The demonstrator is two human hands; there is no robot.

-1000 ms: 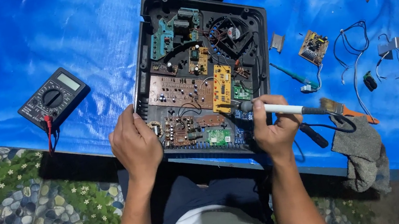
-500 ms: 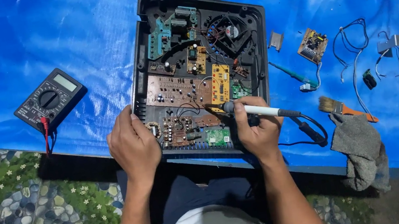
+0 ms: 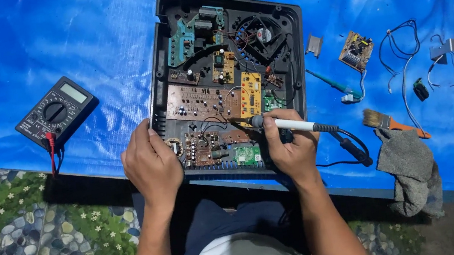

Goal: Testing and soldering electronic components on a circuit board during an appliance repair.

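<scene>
Open black case (image 3: 290, 20), square, lid off, lying on a blue tarp (image 3: 43, 41) in front of the seated person; inside it a brown circuit board (image 3: 199, 103), a yellow board (image 3: 250, 93), a green board (image 3: 184, 38), a small green board (image 3: 247, 154) near the front edge and a round fan (image 3: 262, 36) in the far right corner. Left hand (image 3: 152, 165): resting palm down on the near left edge of the case, fingers curled loosely over the rim, holding nothing that can be seen. Right hand (image 3: 293, 148): fingers closed around a soldering iron (image 3: 293, 126) with a white barrel and black grip, held nearly level, its tip pointing left and lying over the lower end of the yellow board; whether the tip touches the board cannot be told from this height. Black cord (image 3: 358, 152) trailing from the iron to the right. Left of the case, well apart: black meter (image 3: 54, 112) with a red lead. Right of the case: small metal piece (image 3: 314, 44), loose yellow board (image 3: 356, 50), green-handled tool (image 3: 329, 84), loose wires (image 3: 400, 51), paintbrush (image 3: 387, 120) and, touching it, a grey rag (image 3: 412, 168). Near side: patterned pebble-and-flower mat (image 3: 25, 232).
</scene>
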